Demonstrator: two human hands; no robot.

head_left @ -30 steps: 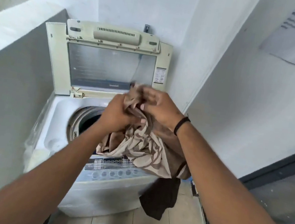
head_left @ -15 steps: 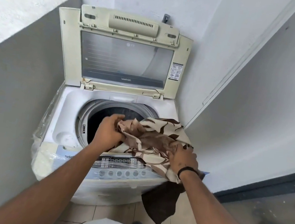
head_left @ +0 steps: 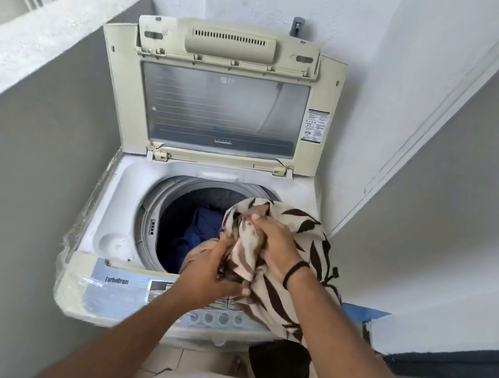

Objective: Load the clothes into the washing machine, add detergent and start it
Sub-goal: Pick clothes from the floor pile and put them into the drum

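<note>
Both hands, left (head_left: 210, 274) & right (head_left: 275, 243), clenched on cream leaf-print cloth (head_left: 290, 278) bunched betw. them, over white top-load washer (head_left: 127, 226) drum rim; blue garment (head_left: 204, 227) inside, beyond left hand.

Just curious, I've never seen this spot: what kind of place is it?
Probably a small home laundry corner: a top-loading washing machine with its lid up, a wall tap behind, tiled floor underneath.

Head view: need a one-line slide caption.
Both hands, left and right, bunch a patterned cloth over the open washing machine, blue laundry inside.
</note>
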